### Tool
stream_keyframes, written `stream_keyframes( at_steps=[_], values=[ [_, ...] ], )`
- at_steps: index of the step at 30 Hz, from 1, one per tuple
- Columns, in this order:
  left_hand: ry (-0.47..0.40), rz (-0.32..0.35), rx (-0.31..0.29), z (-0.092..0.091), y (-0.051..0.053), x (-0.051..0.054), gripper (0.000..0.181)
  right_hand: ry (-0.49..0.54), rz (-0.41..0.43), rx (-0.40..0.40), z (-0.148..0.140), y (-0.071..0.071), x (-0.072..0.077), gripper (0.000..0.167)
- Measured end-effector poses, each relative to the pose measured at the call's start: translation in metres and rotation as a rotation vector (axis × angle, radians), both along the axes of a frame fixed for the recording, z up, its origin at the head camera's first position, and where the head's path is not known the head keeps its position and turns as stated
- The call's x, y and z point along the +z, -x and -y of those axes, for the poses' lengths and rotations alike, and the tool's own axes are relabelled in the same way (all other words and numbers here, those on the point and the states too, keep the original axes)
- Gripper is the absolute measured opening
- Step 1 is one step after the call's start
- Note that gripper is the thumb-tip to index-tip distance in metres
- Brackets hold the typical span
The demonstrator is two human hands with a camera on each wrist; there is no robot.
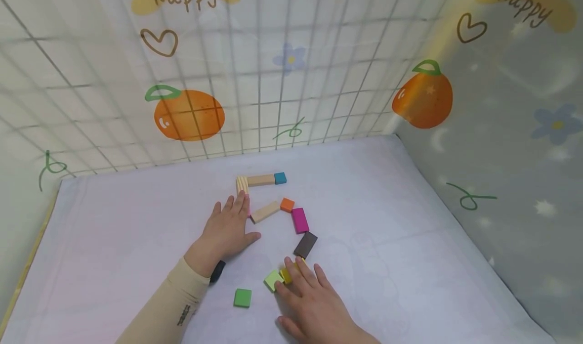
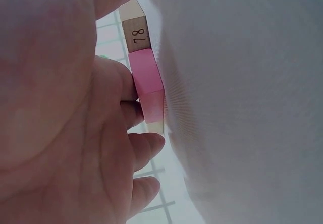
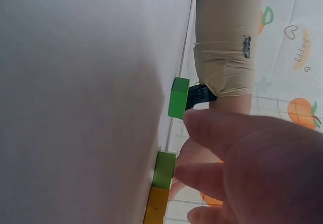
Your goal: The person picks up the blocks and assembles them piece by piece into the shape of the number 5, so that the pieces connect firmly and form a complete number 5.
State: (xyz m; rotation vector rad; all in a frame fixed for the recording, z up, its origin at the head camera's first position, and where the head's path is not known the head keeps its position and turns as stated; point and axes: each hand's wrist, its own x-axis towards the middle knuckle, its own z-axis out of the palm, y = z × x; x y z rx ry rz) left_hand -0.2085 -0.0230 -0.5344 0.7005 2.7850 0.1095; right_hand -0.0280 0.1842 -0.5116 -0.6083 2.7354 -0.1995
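My left hand lies palm down with extended fingers against a pink block, mostly covered in the head view. Above its fingertips are cream ridged pieces. My right hand spreads over a yellow block, partly hidden, and one finger touches a light green block. A curving row runs between the hands: a plain wooden block, an orange block, a magenta block and a dark brown block. Apart from it sits a green block.
Beyond the left hand, another plain wooden block joins a blue block. White cloth covers the surface. A printed curtain over a wire grid stands at the back, and a printed curtain rises on the right.
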Motion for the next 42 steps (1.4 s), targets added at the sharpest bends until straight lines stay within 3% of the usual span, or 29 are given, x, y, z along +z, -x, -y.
stream_keyframes(
  at_steps=[5, 10, 13, 20, 23, 27, 35, 39, 42],
  values=[
    [0.007, 0.008, 0.002, 0.001, 0.0, 0.003, 0.102, 0.014, -0.025, 0.0, 0.001, 0.0, 0.001, 0.068],
    [0.01, 0.016, 0.007, 0.001, 0.0, 0.003, 0.102, 0.035, -0.101, -0.001, 0.001, -0.003, 0.004, 0.067],
    [-0.001, 0.012, 0.004, 0.001, 0.0, 0.001, 0.102, 0.038, -0.151, 0.043, 0.004, -0.005, 0.006, 0.065],
    [-0.01, -0.008, -0.009, 0.001, 0.0, -0.002, 0.102, 0.068, -0.197, 0.32, 0.031, -0.012, 0.001, 0.066],
    [0.001, -0.019, -0.004, 0.001, 0.001, -0.002, 0.102, 0.015, -0.209, 0.456, 0.051, -0.017, -0.005, 0.07],
    [0.007, -0.007, 0.002, 0.001, 0.001, -0.002, 0.102, -0.066, -0.23, 0.574, 0.072, -0.022, -0.01, 0.069],
    [-0.002, 0.004, 0.007, 0.0, -0.001, 0.001, 0.102, -0.134, -0.084, 0.574, 0.08, -0.011, -0.011, 0.072],
    [-0.006, -0.011, 0.007, 0.001, -0.002, 0.0, 0.102, -0.125, -0.055, 0.54, 0.078, -0.006, -0.009, 0.075],
    [-0.014, -0.028, 0.003, 0.002, -0.002, -0.002, 0.103, -0.129, -0.079, 0.514, 0.076, -0.001, -0.006, 0.08]
  ],
)
